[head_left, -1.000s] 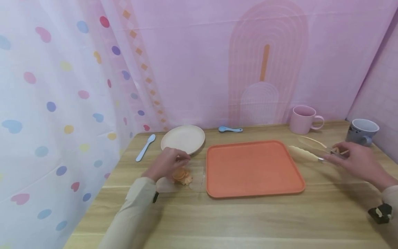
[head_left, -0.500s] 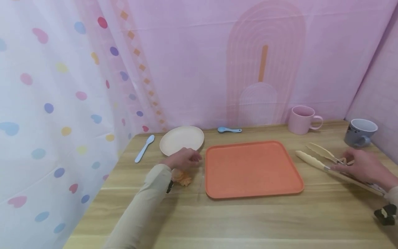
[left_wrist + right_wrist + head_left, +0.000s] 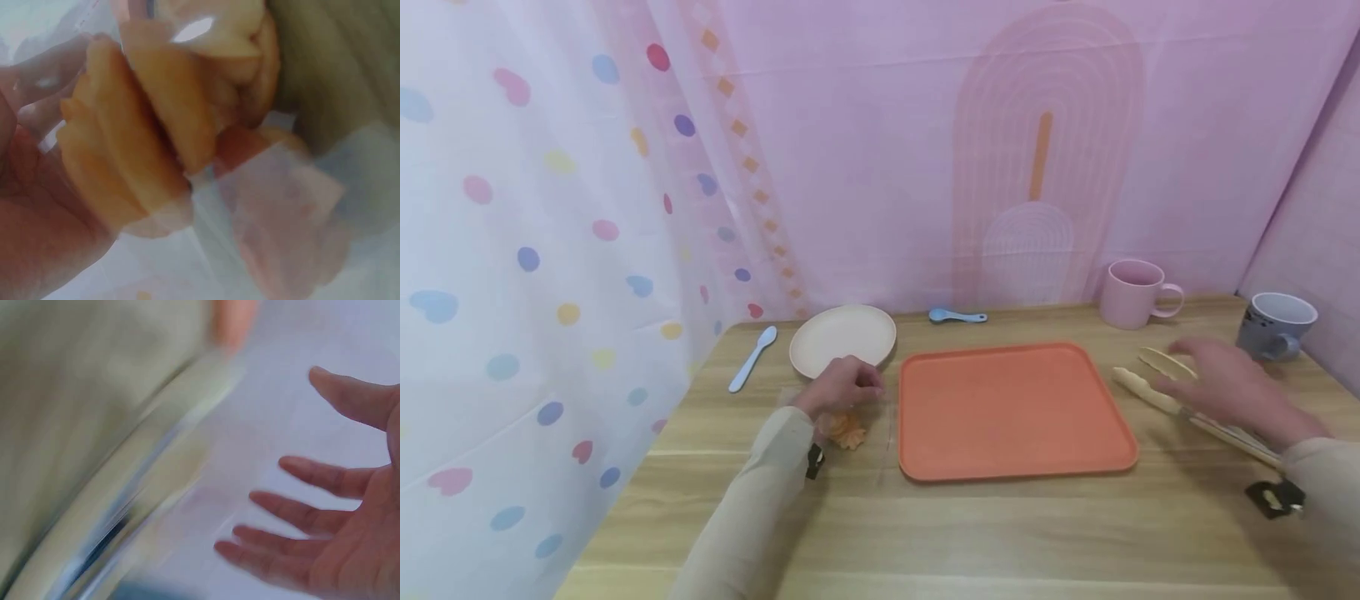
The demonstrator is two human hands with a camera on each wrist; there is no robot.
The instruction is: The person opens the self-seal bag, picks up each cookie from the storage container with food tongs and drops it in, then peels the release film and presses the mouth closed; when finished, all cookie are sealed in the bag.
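My left hand (image 3: pixel 842 387) has its fingers bent and pinches the top of a clear plastic bag (image 3: pixel 880 454) left of the tray. Inside are orange-brown, ridged pieces (image 3: pixel 125 137) that look like small breads or biscuits; the left wrist view shows them through the film, beside the hand. Over at the right, my right hand (image 3: pixel 1236 390) hovers above a pair of tongs (image 3: pixel 1146 392) with cream tips and metal arms. Its fingers are spread and hold nothing. In the right wrist view the tongs (image 3: pixel 119 512) are blurred and apart from the fingers.
An orange tray (image 3: pixel 1015 417) lies between the hands. Behind the left hand is a cream plate (image 3: pixel 842 337), with a pale blue spoon (image 3: pixel 752 360) to its left. A small blue spoon (image 3: pixel 957 317), a pink mug (image 3: pixel 1132 296) and a grey mug (image 3: pixel 1273 329) stand along the back.
My right hand has let go of the tongs, lifted and spread its fingers; the tongs now lie on the table. The left hand has moved slightly right over the bag.
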